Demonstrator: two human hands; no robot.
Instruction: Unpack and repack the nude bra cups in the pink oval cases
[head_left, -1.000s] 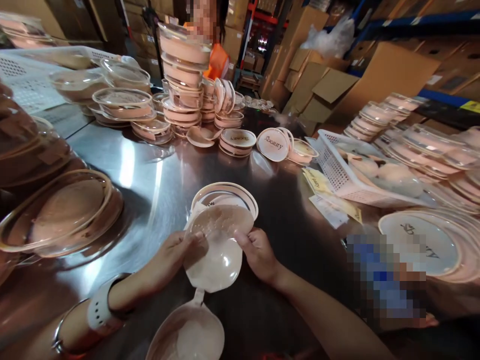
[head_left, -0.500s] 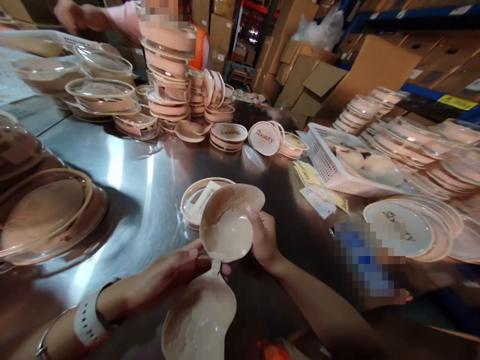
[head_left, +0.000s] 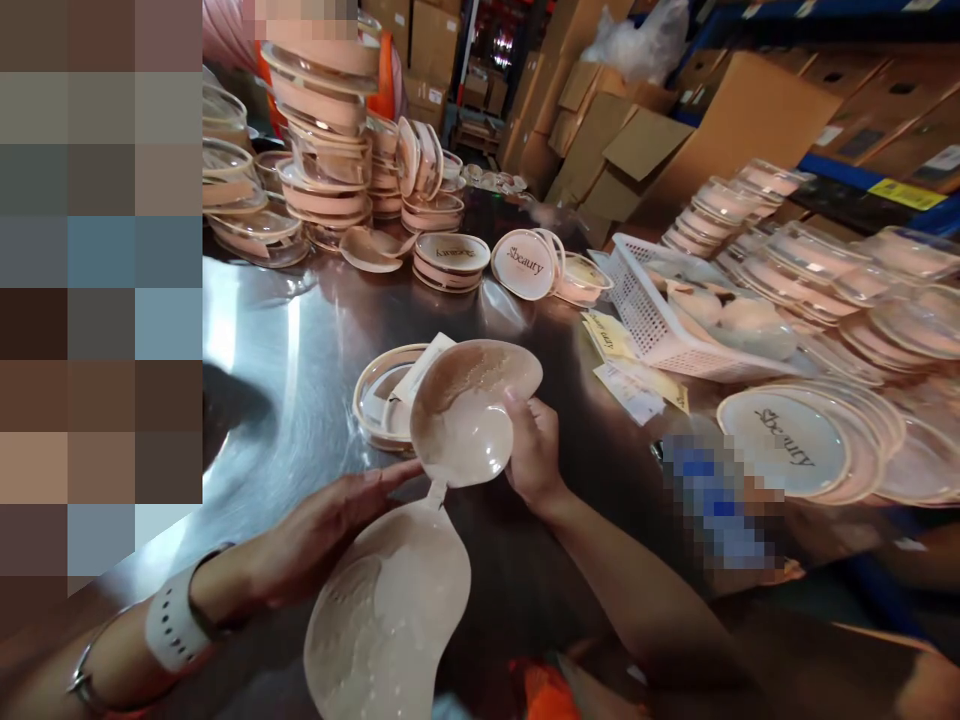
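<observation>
A beige stick-on bra [head_left: 405, 560], its two cups joined by a narrow strap, hangs before me with the inner sides facing up. My right hand [head_left: 534, 450] grips the right edge of the upper cup, thumb on the inner face and fingers behind. My left hand [head_left: 337, 520] lies along the left side with fingers stretched out; the fingertips reach the upper cup's lower edge and partly go out of sight behind the bra. Just beyond the upper cup sits a clear oval case [head_left: 371, 410] with a white card [head_left: 424, 365] in or on it.
Stacked oval cases [head_left: 322, 130] stand at the back left of the metal table [head_left: 300, 350]. A white basket [head_left: 675, 340] holding more cups is at right, near printed cards [head_left: 630, 385] and lidded cases [head_left: 787, 440]. Cardboard boxes [head_left: 630, 140] stand behind. Pixelated blocks hide the left side.
The bra and my right hand have shifted slightly up and right. Left fingertips that showed past the strap are now hidden or withdrawn. The card stands more clear of the cup.
</observation>
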